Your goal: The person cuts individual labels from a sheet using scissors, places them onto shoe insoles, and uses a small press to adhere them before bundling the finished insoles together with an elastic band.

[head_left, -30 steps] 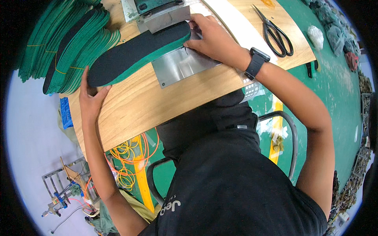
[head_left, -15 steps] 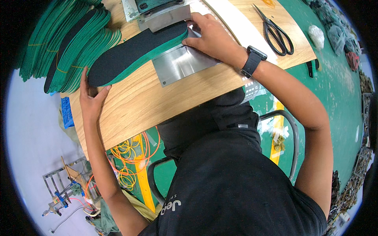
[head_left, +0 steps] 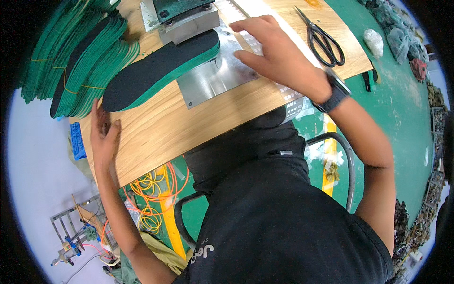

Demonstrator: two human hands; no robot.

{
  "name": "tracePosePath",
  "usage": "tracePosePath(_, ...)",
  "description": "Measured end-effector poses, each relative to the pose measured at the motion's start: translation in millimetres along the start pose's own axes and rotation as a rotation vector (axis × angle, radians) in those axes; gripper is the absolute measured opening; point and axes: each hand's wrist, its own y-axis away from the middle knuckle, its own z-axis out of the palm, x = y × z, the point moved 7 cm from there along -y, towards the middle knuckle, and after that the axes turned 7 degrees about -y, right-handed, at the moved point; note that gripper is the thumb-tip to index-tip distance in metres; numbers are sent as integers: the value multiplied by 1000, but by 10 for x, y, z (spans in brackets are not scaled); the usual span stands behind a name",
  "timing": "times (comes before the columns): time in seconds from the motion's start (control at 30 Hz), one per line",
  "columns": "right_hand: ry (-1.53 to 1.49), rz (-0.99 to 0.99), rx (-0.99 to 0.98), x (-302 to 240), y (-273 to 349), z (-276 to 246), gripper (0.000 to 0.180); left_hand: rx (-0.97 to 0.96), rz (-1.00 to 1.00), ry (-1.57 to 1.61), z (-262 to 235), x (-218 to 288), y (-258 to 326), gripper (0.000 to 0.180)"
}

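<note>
Since the earlier frames, the right hand (head_left: pixel 279 57) has lifted off the toe end of the insole stack (head_left: pixel 161 71) and now spreads open, fingers extended and holding nothing, over the metal plate (head_left: pixel 213 80). Its fingertips hover just beside the stack's end at about one o'clock from the plate's middle. The left hand (head_left: pixel 104 137) has slid down from the stack's heel end and lies flat and open on the wooden board (head_left: pixel 189 123), near the board's nine o'clock edge, just below the heel and gripping nothing.

The insole stack, black on top with green layers under it, lies slanted from the board's ten o'clock corner toward twelve o'clock, its toe end resting on the metal plate and tucked under the grey press head (head_left: pixel 187 19). At ten o'clock, beside the board, lie bundled piles of green insoles (head_left: pixel 75 52) tied with thin bands. Black scissors (head_left: pixel 324 40) lie closed on the board at about two o'clock, well apart from both hands. A dark watch (head_left: pixel 336 92) sits on the right wrist.
</note>
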Motion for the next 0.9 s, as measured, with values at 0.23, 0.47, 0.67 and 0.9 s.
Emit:
tracePosePath(0.23,364,-7,-186,23,597,-66,12,242,15,92,39,166,489,22)
tracePosePath(0.47,184,-52,-92,-315,522,-289,15,-425,-220,449,1489,1111,529,30)
tracePosePath(0.67,-83,-259,-199,-1092,692,-255,12,-732,-405,489,1922,1368,371,30)
tracePosePath(0.9,-714,518,-24,-650,1087,-179,32,-476,-294,453,1795,1452,643,13)
